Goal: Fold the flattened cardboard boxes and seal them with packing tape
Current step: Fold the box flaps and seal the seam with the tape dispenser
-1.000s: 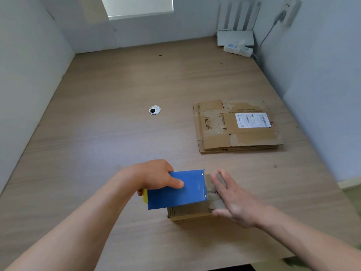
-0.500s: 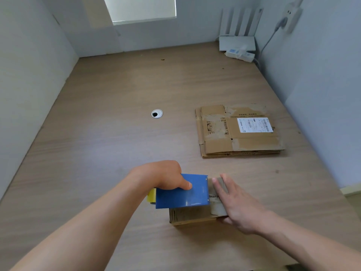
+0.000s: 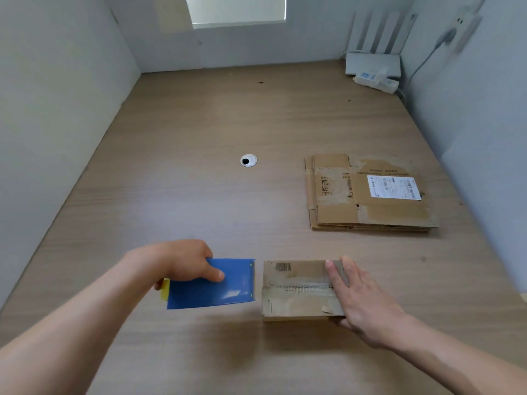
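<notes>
A small folded cardboard box stands on the wooden table near me, with a strip of tape along its top seam. My right hand lies flat on the box's right end, fingers straight, thumb down its near side. My left hand grips a blue tape dispenser with a yellow part at its left end. The dispenser is just left of the box, a small gap between them. A stack of flattened cardboard boxes with a white label lies farther back on the right.
A round cable hole sits in the middle of the table. A white router and a power strip occupy the far right corner. Grey walls close in on the left, back and right.
My left hand has drawn the blue dispenser leftward off the box top, uncovering the taped seam. My right hand stays pressed on the box's right end.
</notes>
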A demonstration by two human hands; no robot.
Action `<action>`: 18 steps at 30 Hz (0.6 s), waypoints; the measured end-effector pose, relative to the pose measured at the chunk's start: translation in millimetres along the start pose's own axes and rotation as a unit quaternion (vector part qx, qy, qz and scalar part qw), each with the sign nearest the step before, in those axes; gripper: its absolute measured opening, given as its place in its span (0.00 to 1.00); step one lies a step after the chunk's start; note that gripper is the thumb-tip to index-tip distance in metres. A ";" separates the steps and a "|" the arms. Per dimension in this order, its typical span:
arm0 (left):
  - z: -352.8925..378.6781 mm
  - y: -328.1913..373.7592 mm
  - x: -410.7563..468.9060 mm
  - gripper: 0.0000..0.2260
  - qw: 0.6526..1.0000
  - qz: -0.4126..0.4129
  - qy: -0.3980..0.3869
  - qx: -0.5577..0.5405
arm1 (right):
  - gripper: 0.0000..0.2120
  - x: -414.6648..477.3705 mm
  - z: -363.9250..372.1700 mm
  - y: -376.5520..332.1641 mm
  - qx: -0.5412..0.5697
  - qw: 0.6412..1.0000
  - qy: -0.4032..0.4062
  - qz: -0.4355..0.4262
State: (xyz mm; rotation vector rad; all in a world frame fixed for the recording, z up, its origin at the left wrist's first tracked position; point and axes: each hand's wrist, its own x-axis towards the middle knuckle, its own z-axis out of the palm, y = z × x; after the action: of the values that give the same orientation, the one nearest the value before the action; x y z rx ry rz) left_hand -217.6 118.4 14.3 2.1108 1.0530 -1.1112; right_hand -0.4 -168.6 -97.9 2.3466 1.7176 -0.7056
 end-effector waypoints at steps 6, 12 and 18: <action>6.0 -0.6 8.5 0.16 1.000 0.000 0.016 0.013 | 0.56 2.3 2.1 0.3 0.007 1.000 -0.003 -0.002; 10.3 11.2 25.9 0.17 0.998 0.006 0.044 0.039 | 0.57 4.0 4.9 -0.3 0.002 1.000 0.000 -0.002; 19.5 38.7 23.8 0.10 0.982 0.018 0.104 0.156 | 0.56 4.8 1.9 -2.4 0.001 1.000 -0.010 0.004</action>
State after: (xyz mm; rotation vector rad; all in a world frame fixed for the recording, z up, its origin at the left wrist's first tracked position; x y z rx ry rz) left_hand -185.6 91.9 -12.5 2.5294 0.9803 -1.1152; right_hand -2.1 -164.4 -101.4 2.3373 1.6994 -0.7277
